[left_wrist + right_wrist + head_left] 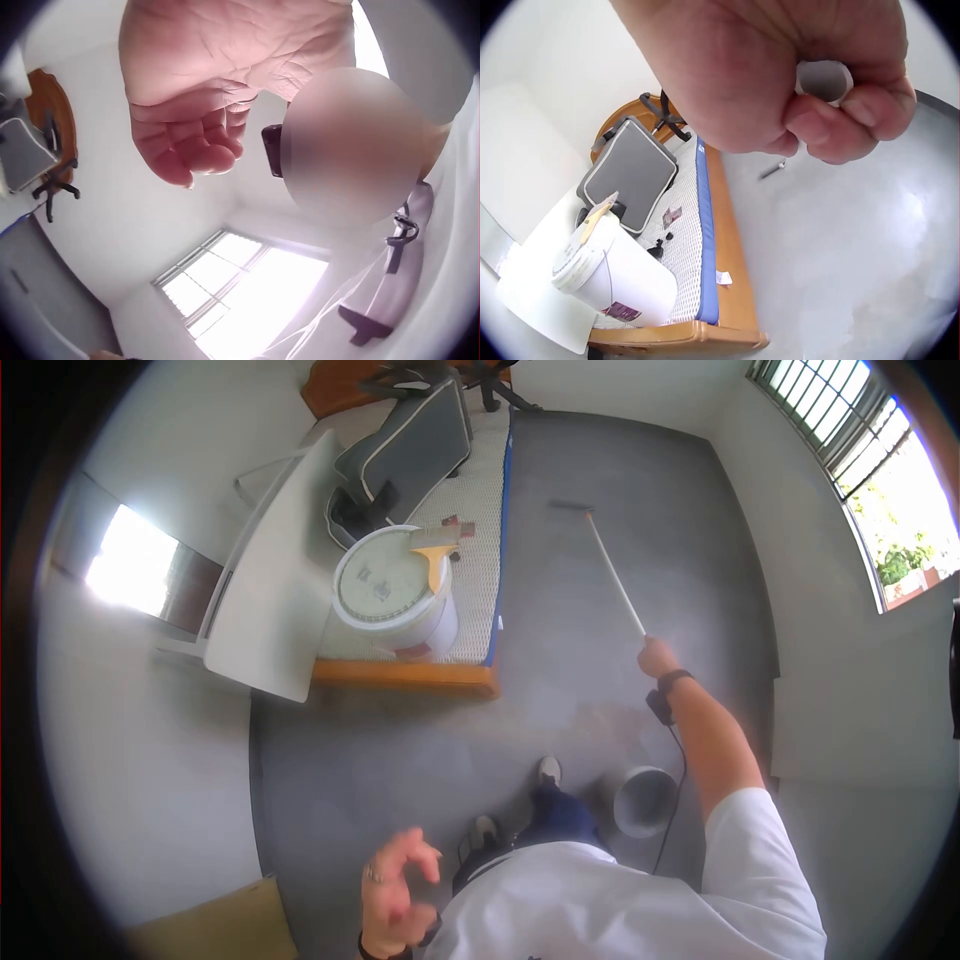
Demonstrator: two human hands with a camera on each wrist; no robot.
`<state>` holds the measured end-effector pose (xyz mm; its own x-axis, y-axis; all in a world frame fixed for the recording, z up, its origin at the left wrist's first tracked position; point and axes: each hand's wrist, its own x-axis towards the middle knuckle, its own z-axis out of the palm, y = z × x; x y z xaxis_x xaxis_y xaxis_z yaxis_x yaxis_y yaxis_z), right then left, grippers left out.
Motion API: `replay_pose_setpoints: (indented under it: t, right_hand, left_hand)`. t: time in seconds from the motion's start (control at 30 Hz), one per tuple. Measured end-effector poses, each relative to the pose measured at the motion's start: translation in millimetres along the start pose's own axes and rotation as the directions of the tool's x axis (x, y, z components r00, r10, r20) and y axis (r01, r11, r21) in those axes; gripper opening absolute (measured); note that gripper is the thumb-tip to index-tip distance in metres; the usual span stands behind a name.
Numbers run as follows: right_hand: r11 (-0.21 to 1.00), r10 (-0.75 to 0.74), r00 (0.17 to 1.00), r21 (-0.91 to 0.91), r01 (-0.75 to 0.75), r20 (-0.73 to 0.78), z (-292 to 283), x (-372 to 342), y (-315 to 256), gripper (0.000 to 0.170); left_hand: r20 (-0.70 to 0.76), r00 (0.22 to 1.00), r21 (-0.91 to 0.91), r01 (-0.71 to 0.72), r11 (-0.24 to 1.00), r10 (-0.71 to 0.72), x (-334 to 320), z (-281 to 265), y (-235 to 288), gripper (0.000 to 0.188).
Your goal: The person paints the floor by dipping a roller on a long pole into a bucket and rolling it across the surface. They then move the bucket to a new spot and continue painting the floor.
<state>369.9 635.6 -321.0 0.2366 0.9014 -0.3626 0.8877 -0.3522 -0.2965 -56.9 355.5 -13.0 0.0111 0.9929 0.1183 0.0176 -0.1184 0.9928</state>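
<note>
My right hand (658, 657) grips the end of a long white pole (617, 578), its fingers curled round it. The pole slants away across the grey floor to a dark paint roller head (571, 507) lying on the floor. In the right wrist view the hollow pole end (825, 80) shows inside the curled fingers, with the roller head (772, 171) small beyond them. My left hand (400, 890) is raised near my waist, fingers loosely bent and holding nothing; the left wrist view shows its palm (232, 52).
A white lidded bucket (440, 630) with a wide brush (436, 560) on top stands on the bed's mattress (482, 575). Beside it are a white tabletop (265, 590) and grey cushions (420, 445). A grey-white bucket (644, 802) stands by my feet. A barred window (850, 450) is at right.
</note>
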Motion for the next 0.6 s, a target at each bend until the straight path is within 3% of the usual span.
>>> replay_pose_setpoints:
  t: [0.03,0.1,0.13,0.2,0.23,0.27,0.3,0.33,0.43,0.53,0.6]
  right_hand:
    - [1.0,-0.008,1.0,0.002,0.008,0.007,-5.2,17.3,-4.7,0.035]
    - [1.0,0.004,0.999,0.023,-0.005,0.038,-10.2,35.6,-12.8,0.035]
    - [0.999,0.007,0.999,0.031,-0.008,0.041,-7.2,33.7,-10.1,0.035]
    - [0.999,-0.042,0.997,-0.006,0.043,0.065,-4.1,28.6,3.6,0.035]
    - [0.972,-0.166,0.978,-0.147,0.184,0.129,57.5,64.4,63.3,0.036]
    - [0.999,-0.049,0.997,0.009,0.049,0.051,37.0,18.4,51.4,0.037]
    - [0.987,-0.136,0.989,-0.079,0.14,0.052,73.4,7.8,90.6,0.038]
    - [0.96,-0.221,0.974,-0.166,0.227,0.053,110.4,-1.8,130.3,0.04]
    - [0.999,-0.037,0.993,-0.002,0.037,0.11,58.7,-153.0,100.9,0.046]
    - [0.998,0.065,0.98,-0.005,-0.065,0.187,70.1,-277.3,113.5,0.05]
    - [0.983,0.16,0.962,0.056,-0.176,0.219,52.5,-360.2,88.6,0.052]
  left_hand:
    - [-0.007,1.0,0.007,0.003,1.0,-0.003,1.0,-3.2,-20.3,0.052]
    - [-0.149,0.97,0.364,0.236,0.901,-0.194,-2.6,-15.7,-60.4,0.051]
    - [-0.146,0.97,0.371,0.237,0.898,-0.195,-8.8,-21.0,-77.6,0.051]
    - [-0.217,0.918,0.526,0.397,0.752,-0.333,-16.8,-30.6,-105.6,0.049]
    - [-0.208,0.922,0.529,0.386,0.756,-0.326,-22.2,-36.1,-115.6,0.049]
    - [-0.212,0.894,0.571,0.442,0.692,-0.395,-26.5,-41.0,-124.3,0.05]
    - [-0.219,0.86,0.61,0.489,0.623,-0.461,-31.0,-46.2,-134.2,0.05]
    - [-0.204,0.865,0.61,0.479,0.632,-0.458,-36.0,-52.5,-146.5,0.05]
    - [-0.198,0.843,0.57,0.515,0.641,-0.501,-45.5,-71.5,-186.5,0.05]
    - [-0.124,0.849,0.535,0.493,0.686,-0.513,-44.1,-83.1,-210.8,0.052]
    - [-0.041,0.87,0.525,0.437,0.73,-0.492,-27.0,-84.5,-219.5,0.052]
